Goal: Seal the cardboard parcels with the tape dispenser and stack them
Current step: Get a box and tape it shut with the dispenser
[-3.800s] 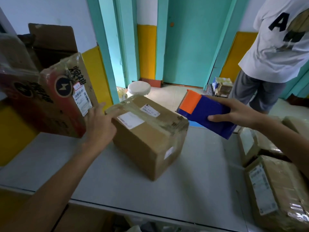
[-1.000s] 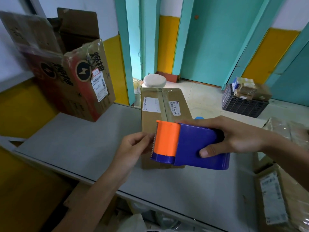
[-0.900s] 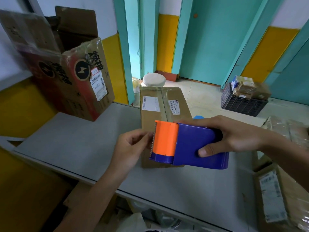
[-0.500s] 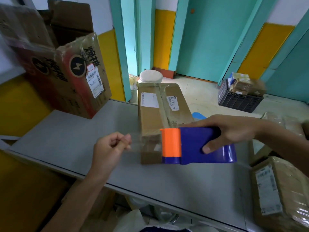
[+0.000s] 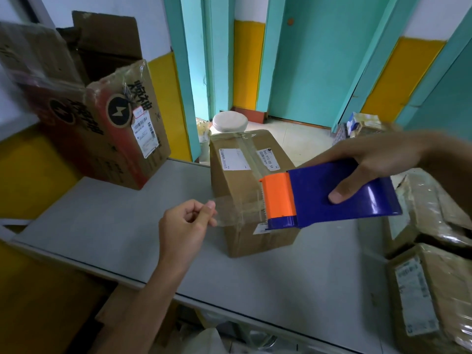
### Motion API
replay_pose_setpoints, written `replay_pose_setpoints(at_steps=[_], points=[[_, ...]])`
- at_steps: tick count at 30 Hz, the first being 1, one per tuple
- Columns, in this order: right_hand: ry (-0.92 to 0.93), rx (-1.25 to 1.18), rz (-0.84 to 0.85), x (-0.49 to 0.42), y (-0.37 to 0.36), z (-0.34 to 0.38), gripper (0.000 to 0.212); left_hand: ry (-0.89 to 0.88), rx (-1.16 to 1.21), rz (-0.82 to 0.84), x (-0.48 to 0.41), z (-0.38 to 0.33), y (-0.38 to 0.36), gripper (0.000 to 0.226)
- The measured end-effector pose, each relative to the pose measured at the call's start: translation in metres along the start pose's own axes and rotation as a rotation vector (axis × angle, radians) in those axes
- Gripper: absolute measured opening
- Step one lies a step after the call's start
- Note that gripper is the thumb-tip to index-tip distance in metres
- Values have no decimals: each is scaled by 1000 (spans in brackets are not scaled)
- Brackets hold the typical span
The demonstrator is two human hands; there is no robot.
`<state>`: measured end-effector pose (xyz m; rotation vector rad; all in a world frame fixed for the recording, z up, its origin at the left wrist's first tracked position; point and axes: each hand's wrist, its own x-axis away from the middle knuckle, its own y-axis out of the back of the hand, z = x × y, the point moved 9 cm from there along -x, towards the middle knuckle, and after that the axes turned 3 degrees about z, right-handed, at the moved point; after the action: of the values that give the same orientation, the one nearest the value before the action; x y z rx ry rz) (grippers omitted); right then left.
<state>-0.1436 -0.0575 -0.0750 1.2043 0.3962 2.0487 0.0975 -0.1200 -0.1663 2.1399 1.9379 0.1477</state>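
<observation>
Centre left, the left hand (image 5: 186,226) curls, its grip pinching the end of clear tape (image 5: 237,210) stretched from the blue-and-orange tape dispenser (image 5: 332,198), which the right hand (image 5: 378,159) clasps. Behind the strip, the parcel (image 5: 245,180) sits mid-bench (image 5: 102,226); one label begins "B63". A lightning-logo box (image 5: 115,129) stands upper left, and wrapped parcels (image 5: 421,290) lie lower right.

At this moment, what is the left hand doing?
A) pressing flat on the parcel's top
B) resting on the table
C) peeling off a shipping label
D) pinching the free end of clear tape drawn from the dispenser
D: the left hand pinches the end of the clear tape strip stretched from the orange mouth of the tape dispenser, which the right hand grips near the cardboard parcel.
</observation>
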Motion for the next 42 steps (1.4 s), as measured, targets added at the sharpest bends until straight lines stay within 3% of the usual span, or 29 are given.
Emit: replay_pose_setpoints(at_steps=[7, 17, 21, 23, 25, 28, 31, 34, 37, 42], points=[[-205, 95, 90, -21, 13, -16, 64, 77, -54, 28, 13, 10, -29, 31], [-250, 83, 139, -54, 5, -36, 57, 106, -214, 64, -3, 41, -44, 35], [-264, 90, 134, -54, 6, -35, 51, 298, -740, 320, -11, 86, -42, 41], [-264, 87, 115, -55, 6, -35, 42, 180, -724, 225, -21, 68, -30, 37], [-266, 89, 98, -55, 7, -34, 39, -147, -559, 122, -24, 15, -33, 49], [-265, 89, 111, -55, 6, -30, 42, -471, -611, 409, -11, -39, -87, 84], [-254, 126, 117, -55, 4, -25, 44, -433, -737, 680, -15, -20, -121, 100], [-226, 131, 112, -53, -1, -22, 44, -457, -780, 794, -27, -2, -120, 113], [-198, 137, 115, -52, -4, -15, 42, -441, -592, 805, -34, 1, -112, 111], [-128, 179, 131, -67, -10, 11, 41, -407, -345, 654, -61, -5, -90, 79]])
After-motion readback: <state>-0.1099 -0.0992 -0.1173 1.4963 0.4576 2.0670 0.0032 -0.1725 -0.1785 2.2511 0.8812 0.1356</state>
